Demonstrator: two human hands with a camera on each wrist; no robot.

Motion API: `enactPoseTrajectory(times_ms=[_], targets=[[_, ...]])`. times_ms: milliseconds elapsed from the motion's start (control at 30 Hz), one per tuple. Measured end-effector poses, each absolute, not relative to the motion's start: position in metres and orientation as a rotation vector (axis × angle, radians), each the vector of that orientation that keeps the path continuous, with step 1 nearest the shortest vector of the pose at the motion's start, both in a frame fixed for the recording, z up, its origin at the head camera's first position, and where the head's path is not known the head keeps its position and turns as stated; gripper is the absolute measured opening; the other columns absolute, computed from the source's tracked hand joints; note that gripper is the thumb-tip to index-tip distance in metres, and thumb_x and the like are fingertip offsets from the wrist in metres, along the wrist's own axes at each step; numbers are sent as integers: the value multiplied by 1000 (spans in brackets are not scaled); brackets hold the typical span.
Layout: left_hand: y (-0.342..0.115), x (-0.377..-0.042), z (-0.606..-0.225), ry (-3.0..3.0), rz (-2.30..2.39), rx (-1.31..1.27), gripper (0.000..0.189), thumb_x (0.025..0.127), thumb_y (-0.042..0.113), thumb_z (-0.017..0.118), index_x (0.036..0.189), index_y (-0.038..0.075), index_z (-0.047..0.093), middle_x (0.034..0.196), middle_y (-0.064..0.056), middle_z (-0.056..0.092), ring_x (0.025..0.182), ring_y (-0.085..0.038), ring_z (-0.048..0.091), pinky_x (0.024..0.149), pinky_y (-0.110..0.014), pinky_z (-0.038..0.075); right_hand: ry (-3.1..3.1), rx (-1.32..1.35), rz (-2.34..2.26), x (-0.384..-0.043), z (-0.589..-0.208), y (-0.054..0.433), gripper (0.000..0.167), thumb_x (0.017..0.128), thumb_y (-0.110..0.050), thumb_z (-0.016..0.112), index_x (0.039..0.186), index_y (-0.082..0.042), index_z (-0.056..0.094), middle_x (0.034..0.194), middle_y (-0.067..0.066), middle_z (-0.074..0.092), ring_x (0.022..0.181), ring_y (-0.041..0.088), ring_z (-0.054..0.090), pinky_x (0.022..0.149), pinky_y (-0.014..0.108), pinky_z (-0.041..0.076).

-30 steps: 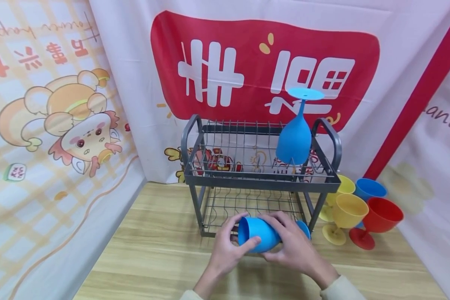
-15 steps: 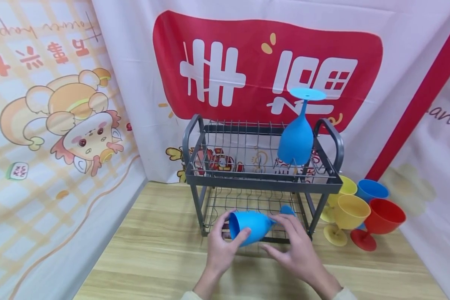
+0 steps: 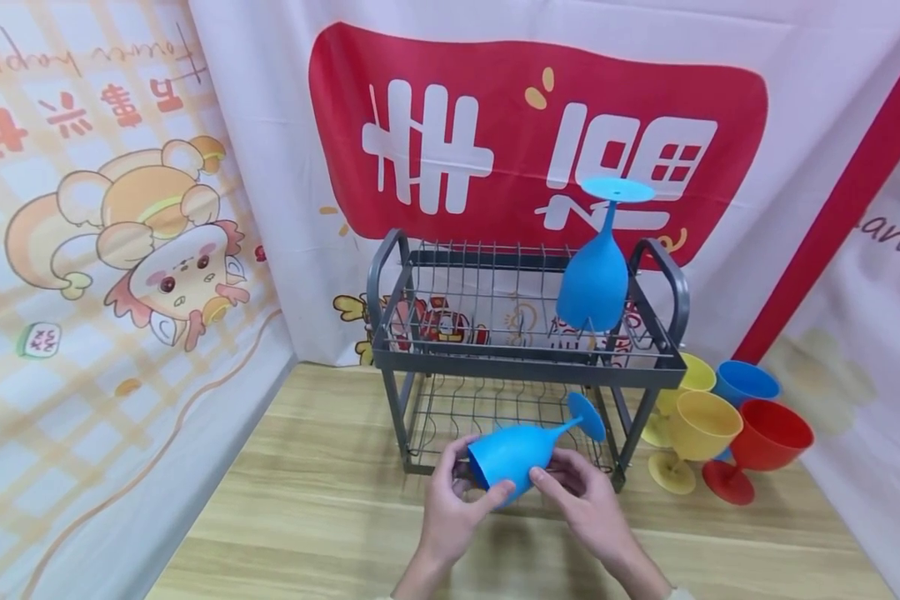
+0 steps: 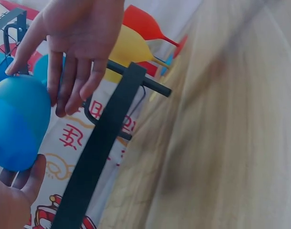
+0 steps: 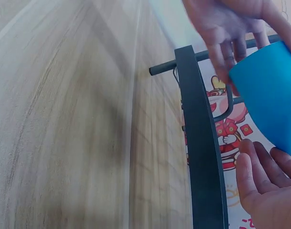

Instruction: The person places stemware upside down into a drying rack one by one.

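A blue plastic goblet (image 3: 517, 454) lies tilted on its side in the air before the rack's lower tier, mouth toward the left and foot up to the right. My left hand (image 3: 453, 508) grips the bowl by its rim, thumb in front and fingers behind. At the stem end of the bowl, my right hand (image 3: 588, 508) holds it between thumb and fingers. The left wrist view has the right hand (image 4: 83, 38) above the bowl's side, fingers fairly straight. Low in the right wrist view, the right hand's fingers (image 5: 259, 171) are right at the blue bowl (image 5: 271, 95).
A dark two-tier dish rack (image 3: 528, 362) stands behind the hands, with another blue goblet (image 3: 594, 283) upside down on its upper tier. Right of the rack are upright goblets: yellow (image 3: 705, 425), red (image 3: 772, 437) and blue (image 3: 746, 382). Patterned cloth (image 3: 262, 167) hangs behind the wooden table (image 3: 285, 508).
The goblet has turned so its foot tips up and shows fully. My right hand has shifted from over the stem to the lower bowl; my left hand keeps its grip.
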State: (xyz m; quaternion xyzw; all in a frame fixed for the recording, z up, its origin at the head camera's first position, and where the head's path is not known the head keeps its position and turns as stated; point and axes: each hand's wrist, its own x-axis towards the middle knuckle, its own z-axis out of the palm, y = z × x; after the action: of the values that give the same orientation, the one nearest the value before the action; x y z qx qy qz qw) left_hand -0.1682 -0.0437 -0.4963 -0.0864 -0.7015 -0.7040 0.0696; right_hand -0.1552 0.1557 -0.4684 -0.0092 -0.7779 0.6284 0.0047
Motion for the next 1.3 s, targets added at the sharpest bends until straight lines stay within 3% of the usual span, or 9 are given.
enactPoseTrajectory(times_ms=[133,267,500,767,933,1100,1233,1300], targets=[[-44,-165,-506,-2210,-2057,-337,79,79,22,93,148,16,55,134,-10,65,112,-20,65,95,-29,58,-2424,-17,1975,-154,-468,157,53,95,-25,80,141,-7,59,133,15,70,114,19,70,94,19,57],[-44,-164,-515,-2361,-1932,-379,85,78,34,95,151,21,54,140,-3,65,118,-17,63,96,-29,54,-2423,6,1963,-153,-467,157,60,93,-22,82,144,-7,55,133,17,69,117,23,69,93,20,57],[-41,-167,-517,-2469,-1867,-402,92,73,41,96,152,22,52,143,-2,62,128,-25,61,98,-39,54,-2430,103,1954,-153,-467,151,69,87,-18,87,147,-7,54,143,18,63,121,29,67,95,22,58],[-33,-171,-514,-2492,-1815,-442,94,71,42,97,151,25,50,146,-5,59,130,-29,60,102,-49,53,-2572,112,1748,-155,-468,148,75,82,-32,92,146,-14,56,133,12,69,115,22,68,96,34,57],[-32,-171,-516,-2444,-1870,-461,92,73,35,97,151,23,50,146,-7,58,130,-30,60,103,-49,52,-2612,70,1704,-156,-474,146,79,80,-37,93,147,-17,57,135,10,69,116,24,68,94,38,58],[-37,-169,-515,-2454,-1885,-497,92,78,41,93,155,28,46,150,-5,56,134,-29,57,108,-55,50,-2580,50,1698,-155,-475,146,79,79,-36,94,147,-17,57,136,12,68,118,29,67,95,44,59],[-52,-169,-511,-2392,-1902,-550,85,83,36,89,156,30,46,154,1,54,140,-27,53,118,-66,39,-2563,57,1710,-155,-474,146,82,78,-35,94,148,-16,56,137,15,67,117,31,67,92,46,61],[-61,-171,-506,-2300,-1896,-552,76,87,27,85,154,26,49,153,3,55,142,-26,52,121,-65,36,-2555,66,1707,-155,-474,145,83,78,-34,95,149,-15,56,137,16,68,116,31,68,91,46,61]])
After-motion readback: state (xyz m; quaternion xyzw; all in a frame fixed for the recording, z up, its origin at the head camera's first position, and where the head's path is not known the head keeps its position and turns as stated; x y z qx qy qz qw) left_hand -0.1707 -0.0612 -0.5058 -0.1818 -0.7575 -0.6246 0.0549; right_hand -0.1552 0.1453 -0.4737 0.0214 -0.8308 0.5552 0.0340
